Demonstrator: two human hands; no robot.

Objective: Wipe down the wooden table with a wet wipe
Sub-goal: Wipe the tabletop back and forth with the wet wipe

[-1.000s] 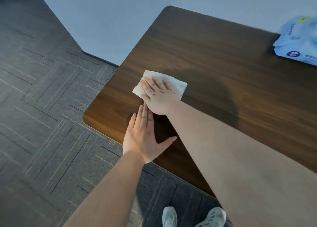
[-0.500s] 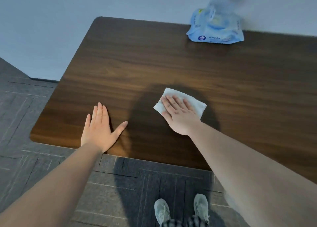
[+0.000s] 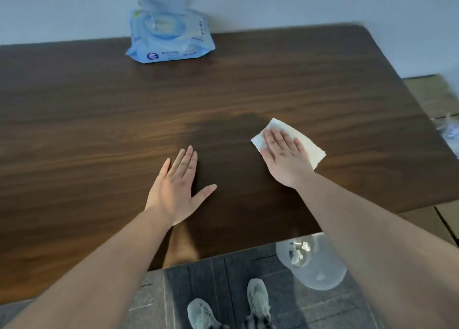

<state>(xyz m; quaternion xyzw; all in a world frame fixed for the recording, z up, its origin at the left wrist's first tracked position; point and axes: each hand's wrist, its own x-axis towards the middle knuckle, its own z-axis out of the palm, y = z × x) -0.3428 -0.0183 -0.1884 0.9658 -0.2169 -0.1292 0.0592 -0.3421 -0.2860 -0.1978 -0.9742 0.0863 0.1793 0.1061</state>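
Rightward across the grain since half a second ago, the right hand (image 3: 285, 158), fingers flat and together, presses the wet wipe (image 3: 300, 142) near the wooden table (image 3: 99, 105)'s right end. Left hand (image 3: 177, 192) rests splayed, empty. Far strip around the wipes pack (image 3: 169, 40) probably remains unwiped.
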